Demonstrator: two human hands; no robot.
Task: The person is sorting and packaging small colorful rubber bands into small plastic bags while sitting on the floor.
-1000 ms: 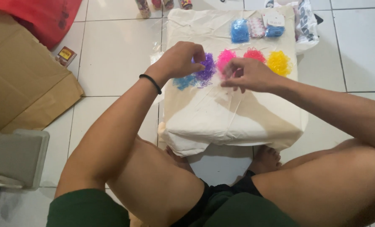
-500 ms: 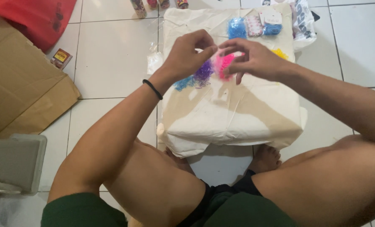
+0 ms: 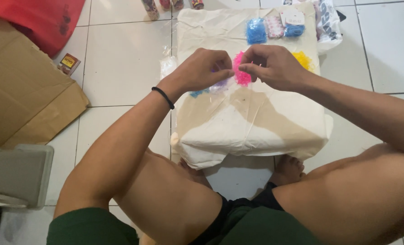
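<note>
I read this as mid-pick: both hands sit over the cream cushion [image 3: 251,122], left hand [image 3: 202,70] and right hand [image 3: 274,66] each w/ fingertips pinched at the pink band pile [image 3: 241,72] near the cushion's centre. Next move prob needs a fine pinch, one band only.

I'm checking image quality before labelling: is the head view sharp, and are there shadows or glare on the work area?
Head view: mostly sharp; soft shadows from both arms darken the cream cloth below the left hand and right hand; faint sheen on the floor tiles.
</note>
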